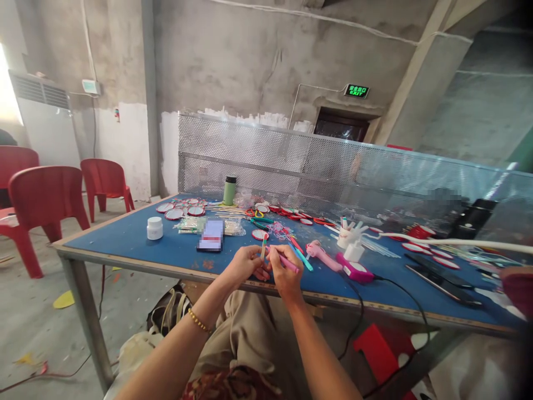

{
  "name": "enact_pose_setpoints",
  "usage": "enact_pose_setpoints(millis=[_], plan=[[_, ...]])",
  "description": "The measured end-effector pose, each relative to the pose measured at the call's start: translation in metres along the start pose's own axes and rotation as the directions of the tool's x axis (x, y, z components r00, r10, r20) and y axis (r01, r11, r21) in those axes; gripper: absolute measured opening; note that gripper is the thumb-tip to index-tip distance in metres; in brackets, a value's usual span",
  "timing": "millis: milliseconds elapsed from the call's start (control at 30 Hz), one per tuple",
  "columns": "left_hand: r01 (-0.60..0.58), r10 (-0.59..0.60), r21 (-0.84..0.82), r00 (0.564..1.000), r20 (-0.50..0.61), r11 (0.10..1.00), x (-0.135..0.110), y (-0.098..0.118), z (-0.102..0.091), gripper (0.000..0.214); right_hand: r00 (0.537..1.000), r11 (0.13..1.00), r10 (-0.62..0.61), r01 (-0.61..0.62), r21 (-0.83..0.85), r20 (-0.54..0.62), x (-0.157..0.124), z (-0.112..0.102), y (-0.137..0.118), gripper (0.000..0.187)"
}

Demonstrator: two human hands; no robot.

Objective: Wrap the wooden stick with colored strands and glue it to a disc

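Observation:
My left hand (245, 262) is closed on a small flat wooden stick (263, 251), held upright near the table's front edge. Green and red colour shows at the stick's upper end. A pink marker pen (290, 263) is gripped in my right hand (286, 278), its tip end turned left toward the stick; whether it touches is hidden by my fingers. Just beyond my hands lies a round white disc (260, 235) with a red rim. A turquoise marker (303, 259) rests to the right of my right hand.
On the blue table (120, 239) stand a white jar (155, 228), a phone (211, 234) and a green bottle (229, 191). To the right lie a pink corded tool (353, 269), a white cup (345, 236) of sticks and dark flat objects (443, 283). A perforated metal screen (258, 161) borders the back.

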State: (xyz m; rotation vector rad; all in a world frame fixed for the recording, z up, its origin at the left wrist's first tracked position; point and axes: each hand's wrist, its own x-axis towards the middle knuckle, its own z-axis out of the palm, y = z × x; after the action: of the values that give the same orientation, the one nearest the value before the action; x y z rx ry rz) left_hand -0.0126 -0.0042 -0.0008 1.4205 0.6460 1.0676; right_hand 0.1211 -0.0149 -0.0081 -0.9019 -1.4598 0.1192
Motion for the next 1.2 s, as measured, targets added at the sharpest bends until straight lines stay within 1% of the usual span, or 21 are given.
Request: enact_pose_setpoints(millis=[167, 267, 300, 367, 467, 533, 633, 767, 933, 1200], plan=[[0.059, -0.058, 0.038, 0.998, -0.028, 0.998, 0.001, 0.003, 0.003, 0.008, 0.999, 0.999, 0.034, -0.034, 0.012, -0.026, 0.000, -0.006, 0.001, 0.020], [0.099, -0.098, 0.069, 0.995, -0.008, 0.993, 0.006, 0.005, 0.005, 0.007, 0.997, 0.998, 0.055, -0.054, 0.025, -0.051, 0.000, -0.010, 0.000, 0.022], [0.104, -0.104, 0.080, 0.995, -0.005, 0.991, 0.008, 0.006, 0.007, 0.007, 0.997, 0.998, 0.061, -0.059, 0.027, -0.056, 0.001, -0.012, 0.000, 0.022], [0.103, -0.103, 0.099, 0.995, -0.006, 0.990, 0.013, 0.005, 0.010, 0.014, 0.996, 0.998, 0.064, -0.062, 0.034, -0.064, 0.004, -0.016, -0.002, 0.022], [0.066, -0.064, 0.126, 0.998, -0.020, 0.990, 0.019, 0.000, 0.016, 0.022, 0.995, 0.997, 0.057, -0.053, 0.056, -0.084, 0.010, -0.022, -0.003, 0.022], [0.022, -0.016, 0.151, 0.999, -0.040, 0.988, 0.021, -0.004, 0.018, 0.024, 0.996, 0.997, 0.056, -0.053, 0.054, -0.071, 0.011, -0.023, -0.001, 0.023], [-0.038, 0.050, 0.188, 0.997, -0.058, 0.981, 0.020, -0.010, 0.016, 0.026, 0.999, 0.999, 0.047, -0.047, 0.024, -0.020, 0.007, -0.021, 0.004, 0.023], [-0.095, 0.105, 0.233, 0.994, -0.031, 0.968, 0.016, -0.013, 0.011, 0.028, 1.000, 1.000, 0.012, -0.012, -0.020, -0.004, 0.002, -0.020, 0.006, 0.021], [-0.111, 0.121, 0.259, 0.993, -0.020, 0.959, 0.013, -0.013, 0.013, 0.026, 1.000, 0.998, -0.015, 0.015, -0.067, 0.002, 0.001, -0.022, 0.003, 0.021], [-0.125, 0.136, 0.291, 0.990, -0.018, 0.948, 0.011, -0.010, 0.015, 0.033, 0.998, 0.994, -0.055, 0.057, -0.098, 0.022, -0.001, -0.022, 0.007, 0.019]])
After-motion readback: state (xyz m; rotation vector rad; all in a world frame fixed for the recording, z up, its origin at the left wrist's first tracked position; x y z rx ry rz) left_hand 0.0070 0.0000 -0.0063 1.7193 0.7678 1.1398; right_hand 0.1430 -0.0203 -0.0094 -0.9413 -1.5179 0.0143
